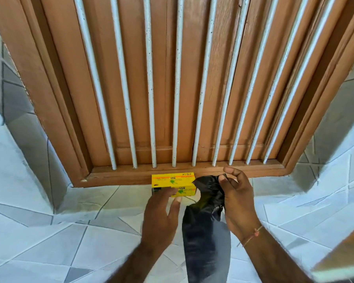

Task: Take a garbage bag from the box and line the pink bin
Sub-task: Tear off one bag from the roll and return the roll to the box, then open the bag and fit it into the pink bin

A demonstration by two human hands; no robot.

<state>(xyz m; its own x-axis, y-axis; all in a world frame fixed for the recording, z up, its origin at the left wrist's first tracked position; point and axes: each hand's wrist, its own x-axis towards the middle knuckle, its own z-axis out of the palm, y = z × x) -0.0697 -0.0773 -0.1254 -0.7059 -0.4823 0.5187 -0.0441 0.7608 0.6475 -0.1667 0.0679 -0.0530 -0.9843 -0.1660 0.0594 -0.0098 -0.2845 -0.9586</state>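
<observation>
A person's left hand [161, 209] presses flat, fingers spread, on the yellow box [173, 184] on the tiled ledge [90, 231] below a barred wooden window [172, 88], apparently steadying it, while the right hand [236, 199] pinches the black garbage bag [204, 231] drawn from its end. The pink bin is out of sight.

The scene is bright with soft, even daylight; its source is not visible. The wide-angle lens bends the white bars [149, 82] and the wooden frame [184, 172] outward at the edges. The tiled ledge [70, 231] shows a mild sheen. The bottom right corner is blurred.
</observation>
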